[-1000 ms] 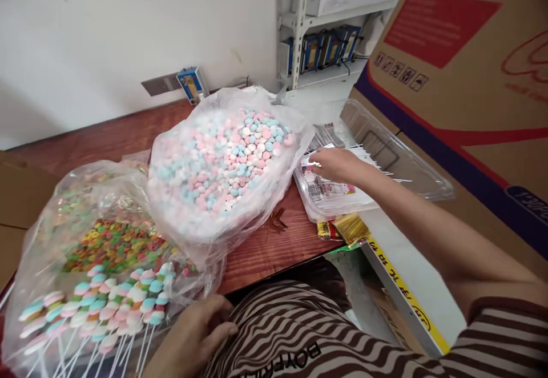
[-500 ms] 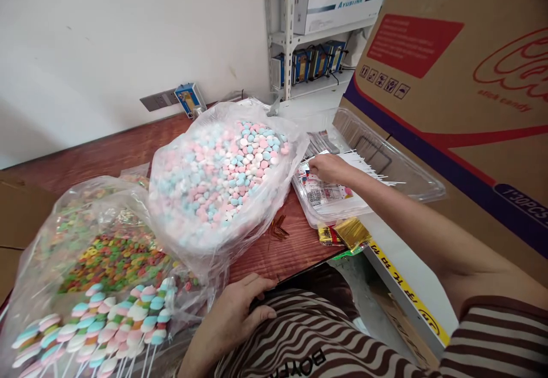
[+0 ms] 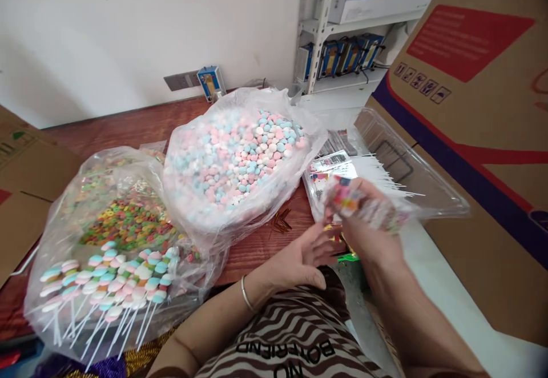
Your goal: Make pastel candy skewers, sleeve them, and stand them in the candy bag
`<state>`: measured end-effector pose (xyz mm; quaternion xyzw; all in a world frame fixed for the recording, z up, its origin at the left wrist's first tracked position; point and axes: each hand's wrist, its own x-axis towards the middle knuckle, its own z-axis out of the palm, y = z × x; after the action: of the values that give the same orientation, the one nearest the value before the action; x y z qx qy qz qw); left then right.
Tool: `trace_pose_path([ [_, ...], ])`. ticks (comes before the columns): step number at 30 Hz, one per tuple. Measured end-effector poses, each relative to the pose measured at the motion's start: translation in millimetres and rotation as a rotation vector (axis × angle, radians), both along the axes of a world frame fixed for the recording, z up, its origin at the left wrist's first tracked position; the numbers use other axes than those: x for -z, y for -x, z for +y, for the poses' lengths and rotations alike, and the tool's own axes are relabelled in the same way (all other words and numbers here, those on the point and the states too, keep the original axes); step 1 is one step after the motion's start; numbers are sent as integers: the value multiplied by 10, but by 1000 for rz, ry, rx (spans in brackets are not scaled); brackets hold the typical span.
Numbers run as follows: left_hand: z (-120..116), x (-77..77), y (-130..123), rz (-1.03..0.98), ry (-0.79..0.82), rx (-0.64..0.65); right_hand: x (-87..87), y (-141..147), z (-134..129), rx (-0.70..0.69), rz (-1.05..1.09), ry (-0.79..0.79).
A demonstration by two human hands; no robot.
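My right hand [image 3: 371, 235], smeared by motion, grips a clear printed plastic bag [image 3: 345, 200] just in front of a clear plastic tray [image 3: 447, 205]. In that tray lie white sticks [image 3: 381, 173] and more printed bags [image 3: 319, 179]. Reaching toward the held bag, my left hand [image 3: 302, 258] is empty with its fingers spread. To the left, marshmallow-like candy skewers [image 3: 124, 272] on white sticks rest on a plastic bag of colourful ring-shaped pieces [image 3: 132, 221]. Behind them stands a large plastic bag of pink, blue and white candies [image 3: 248, 161].
Gold twist ties [image 3: 280, 221] lie on the reddish wooden table [image 3: 244, 259]. A big cardboard box [image 3: 483, 138] rises on the right; another cardboard box [image 3: 19, 178] is at the left edge. A metal shelf [image 3: 321, 29] stands at the back.
My right hand has lifted a printed bag from the tray and drawn it back toward me. My left hand has risen from the table edge and moved right, fingers spreading. The view has shifted left.
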<state>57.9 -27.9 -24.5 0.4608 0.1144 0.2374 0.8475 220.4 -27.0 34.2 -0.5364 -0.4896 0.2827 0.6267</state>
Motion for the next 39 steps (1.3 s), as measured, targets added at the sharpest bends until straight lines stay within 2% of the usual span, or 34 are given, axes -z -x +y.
trace_pose_path([
  [2,12,-41,-66,-37,14,-167,127,263,-164,8,53,29],
  [6,1,-129,52,34,119,-577,327,571,-258,95,-234,51],
  [8,-3,-125,152,18,211,-657,379,628,-240,60,-278,43],
  [11,23,-71,283,-13,280,-730,435,657,-203,-77,-216,85],
  [14,75,-6,393,49,282,-875,498,681,-175,-224,-173,164],
  [16,103,33,454,135,239,-953,543,719,-150,-266,-153,199],
  [18,119,63,495,179,213,-1004,579,780,-113,-275,-136,211],
  [20,129,80,514,142,227,-1046,608,853,-66,-281,-110,205],
  [24,166,80,549,40,369,-1148,651,960,14,-376,40,279],
  [27,203,70,614,-2,476,-1146,642,975,17,-423,180,314],
  [29,219,66,661,-35,516,-1134,596,976,-16,-380,129,222],
  [34,208,72,710,-52,563,-1178,455,1034,-127,-317,-257,-163],
  [36,189,82,714,-58,534,-1196,440,1074,-139,-334,-330,-210],
  [39,160,110,725,-97,511,-1209,453,1120,-123,-340,-321,-170],
])
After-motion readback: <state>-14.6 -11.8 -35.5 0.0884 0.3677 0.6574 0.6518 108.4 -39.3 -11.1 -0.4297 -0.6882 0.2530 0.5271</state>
